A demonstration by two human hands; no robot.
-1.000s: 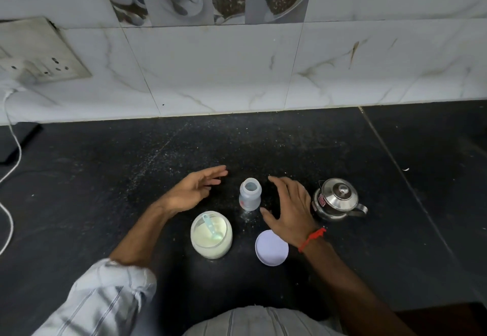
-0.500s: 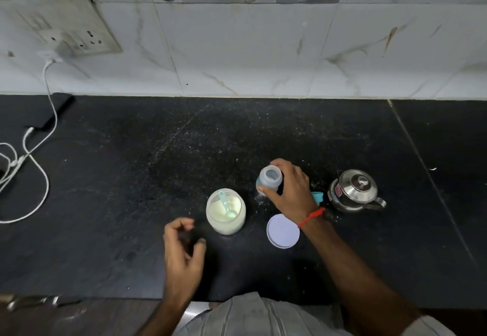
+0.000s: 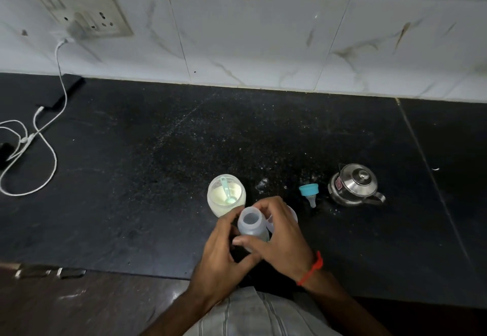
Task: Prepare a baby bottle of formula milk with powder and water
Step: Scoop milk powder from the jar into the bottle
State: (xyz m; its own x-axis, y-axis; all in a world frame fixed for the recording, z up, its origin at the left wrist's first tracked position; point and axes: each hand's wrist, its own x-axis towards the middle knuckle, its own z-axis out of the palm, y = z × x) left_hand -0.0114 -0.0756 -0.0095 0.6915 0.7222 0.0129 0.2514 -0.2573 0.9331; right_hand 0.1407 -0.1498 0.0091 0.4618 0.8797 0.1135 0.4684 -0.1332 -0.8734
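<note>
The open baby bottle (image 3: pixel 251 223) is held above the black counter (image 3: pixel 131 177) near its front edge, mouth up. My left hand (image 3: pixel 218 259) and my right hand (image 3: pixel 282 240) both grip it from the sides. Just behind stands the open powder jar (image 3: pixel 226 201) with pale powder and a light green scoop (image 3: pixel 227 193) in it. The bottle's blue teat cap (image 3: pixel 308 192) lies on its side to the right. A small steel kettle (image 3: pixel 354 184) with its lid on stands further right. The jar's white lid (image 3: pixel 291 214) is mostly hidden behind my right hand.
A white cable (image 3: pixel 39 130) runs from the wall socket (image 3: pixel 87 19) down onto the counter's left side, next to a dark device (image 3: pixel 63 90). The tiled wall (image 3: pixel 263 45) closes the back. Spilled powder specks (image 3: pixel 262 184) dot the counter behind the bottle.
My right hand has lifted the bottle and brought it toward me. My left hand has come up from below and taken hold of it too. The blue teat cap is now uncovered.
</note>
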